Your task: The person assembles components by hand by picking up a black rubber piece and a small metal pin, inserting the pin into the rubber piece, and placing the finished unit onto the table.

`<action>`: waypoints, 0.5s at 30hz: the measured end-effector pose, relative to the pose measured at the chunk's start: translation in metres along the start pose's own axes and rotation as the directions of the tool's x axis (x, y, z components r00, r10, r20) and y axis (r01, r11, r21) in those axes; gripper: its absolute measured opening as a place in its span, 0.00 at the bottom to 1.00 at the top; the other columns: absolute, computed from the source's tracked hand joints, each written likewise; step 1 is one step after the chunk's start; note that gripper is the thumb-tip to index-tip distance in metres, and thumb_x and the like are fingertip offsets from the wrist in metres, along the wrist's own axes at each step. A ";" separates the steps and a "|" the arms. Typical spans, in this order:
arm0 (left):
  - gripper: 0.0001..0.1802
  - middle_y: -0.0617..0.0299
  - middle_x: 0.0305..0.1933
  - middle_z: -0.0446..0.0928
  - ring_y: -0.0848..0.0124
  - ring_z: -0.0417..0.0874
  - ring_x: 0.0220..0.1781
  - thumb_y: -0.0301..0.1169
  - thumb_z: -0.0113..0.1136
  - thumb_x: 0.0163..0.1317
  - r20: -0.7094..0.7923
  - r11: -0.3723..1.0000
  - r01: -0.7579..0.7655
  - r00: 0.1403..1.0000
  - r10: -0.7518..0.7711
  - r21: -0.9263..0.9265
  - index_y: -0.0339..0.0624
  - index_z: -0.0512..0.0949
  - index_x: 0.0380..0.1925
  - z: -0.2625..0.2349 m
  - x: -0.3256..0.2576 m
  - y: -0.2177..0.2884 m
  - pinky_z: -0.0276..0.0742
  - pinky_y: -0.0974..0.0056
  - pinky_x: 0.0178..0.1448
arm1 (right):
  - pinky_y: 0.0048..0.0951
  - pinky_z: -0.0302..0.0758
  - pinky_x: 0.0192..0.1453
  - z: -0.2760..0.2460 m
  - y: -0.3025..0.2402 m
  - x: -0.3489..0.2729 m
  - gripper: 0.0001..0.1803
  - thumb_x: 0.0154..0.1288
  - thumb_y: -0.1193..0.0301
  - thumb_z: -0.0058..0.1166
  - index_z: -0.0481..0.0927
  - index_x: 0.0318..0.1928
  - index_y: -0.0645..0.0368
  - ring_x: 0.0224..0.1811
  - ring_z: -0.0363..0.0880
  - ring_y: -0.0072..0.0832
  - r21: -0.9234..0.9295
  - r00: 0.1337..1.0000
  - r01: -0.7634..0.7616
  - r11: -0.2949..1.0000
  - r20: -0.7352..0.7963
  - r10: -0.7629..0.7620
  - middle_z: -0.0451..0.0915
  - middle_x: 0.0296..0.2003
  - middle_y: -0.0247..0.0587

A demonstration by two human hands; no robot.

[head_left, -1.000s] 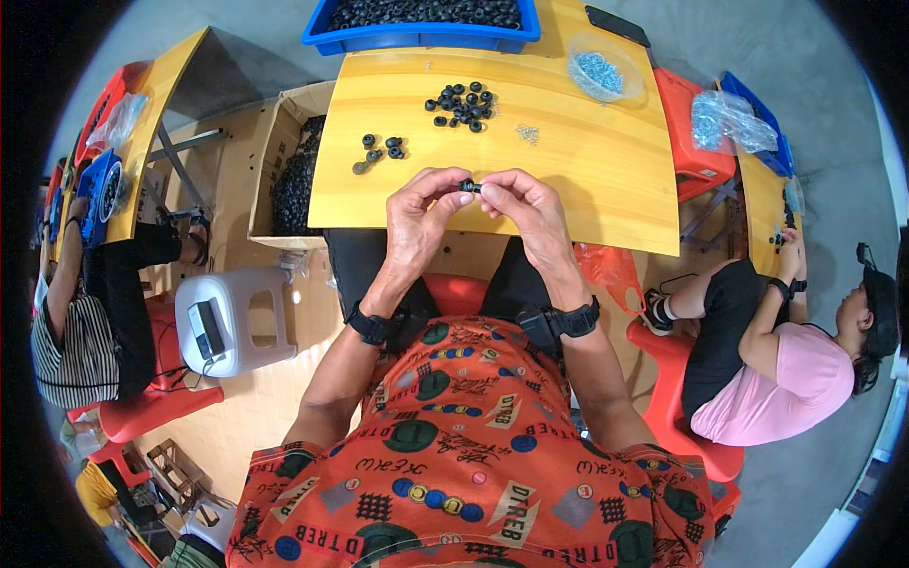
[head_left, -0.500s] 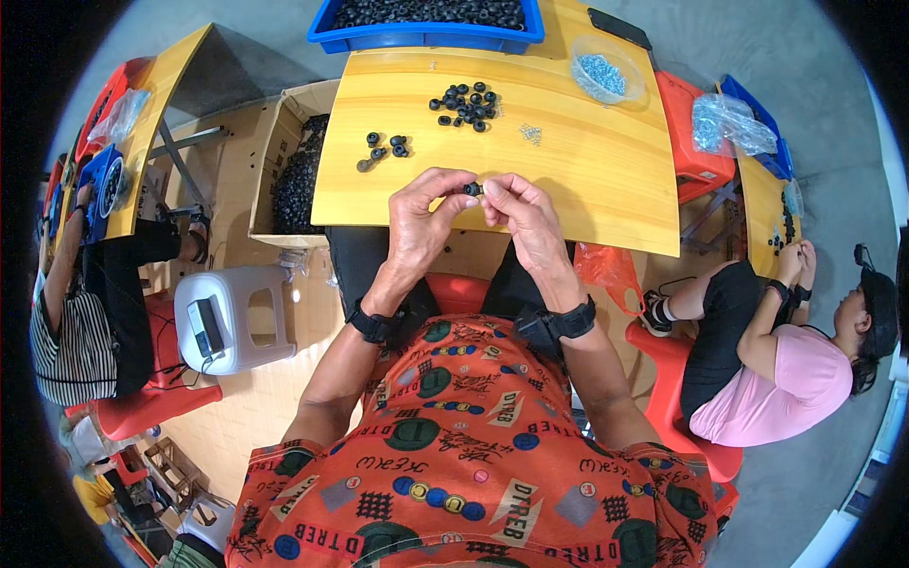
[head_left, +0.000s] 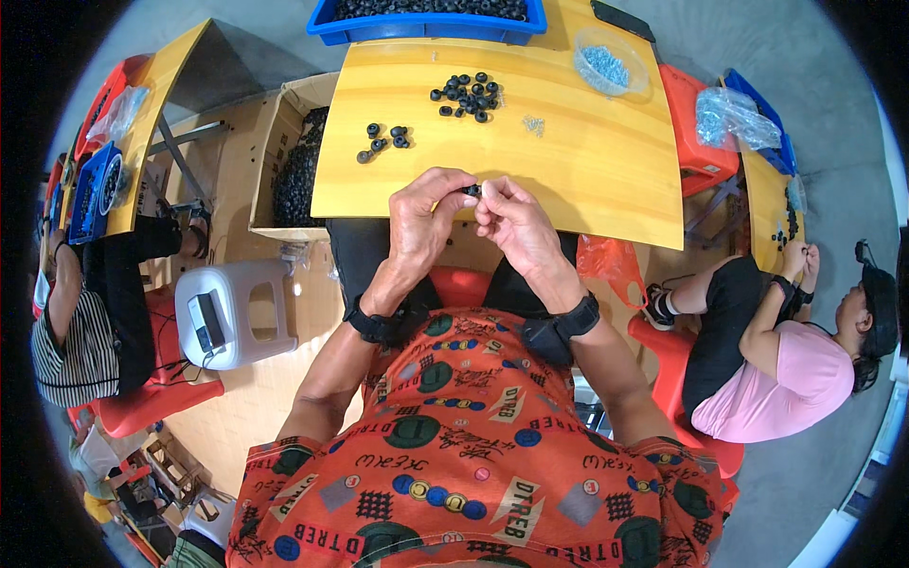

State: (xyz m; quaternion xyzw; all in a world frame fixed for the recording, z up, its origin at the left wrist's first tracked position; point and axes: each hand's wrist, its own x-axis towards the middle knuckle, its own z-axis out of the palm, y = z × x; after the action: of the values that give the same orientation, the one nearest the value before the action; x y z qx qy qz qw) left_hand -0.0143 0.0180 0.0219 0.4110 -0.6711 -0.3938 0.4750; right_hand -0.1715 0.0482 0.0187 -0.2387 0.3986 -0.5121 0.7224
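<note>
Over the near edge of the yellow table point(head_left: 587, 180), my left hand point(head_left: 417, 216) pinches a small black round part point(head_left: 471, 190) between thumb and forefinger. My right hand point(head_left: 519, 220) is closed in a pinch right beside that part; whatever its fingertips hold is too small to make out. A few like black parts point(head_left: 379, 145) lie on the left of the table. Farther back is a larger cluster of black parts point(head_left: 464, 95), with a little heap of tiny shiny pieces point(head_left: 534, 125) to its right.
At the far edge stands a blue tray point(head_left: 426, 31) full of black parts. A clear bowl point(head_left: 579, 64) with light-blue bits sits far right, near a dark flat object point(head_left: 622, 19). A cardboard box point(head_left: 264, 189) adjoins the table's left side. Co-workers sit on both sides.
My right hand's fingers have shifted slightly at the black part, while my left hand keeps its hold. The view has moved a little; the parts on the table look unchanged.
</note>
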 end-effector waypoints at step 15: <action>0.15 0.56 0.34 0.81 0.59 0.79 0.39 0.14 0.61 0.46 0.012 0.980 -0.128 0.992 0.128 0.150 0.38 0.84 0.36 -0.004 -0.004 -0.002 0.78 0.60 0.43 | 0.31 0.73 0.49 -0.001 0.014 -0.002 0.18 0.67 0.61 0.59 0.72 0.55 0.50 0.47 0.77 0.23 0.153 0.994 -0.101 0.983 0.058 0.093 0.77 0.45 0.30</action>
State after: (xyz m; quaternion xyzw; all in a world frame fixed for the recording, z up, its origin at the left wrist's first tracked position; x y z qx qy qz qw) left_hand -0.0094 0.0209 0.0200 0.4010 -0.7245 -0.3113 0.4662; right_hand -0.1648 0.0548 0.0084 -0.1746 0.3504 -0.4996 0.7728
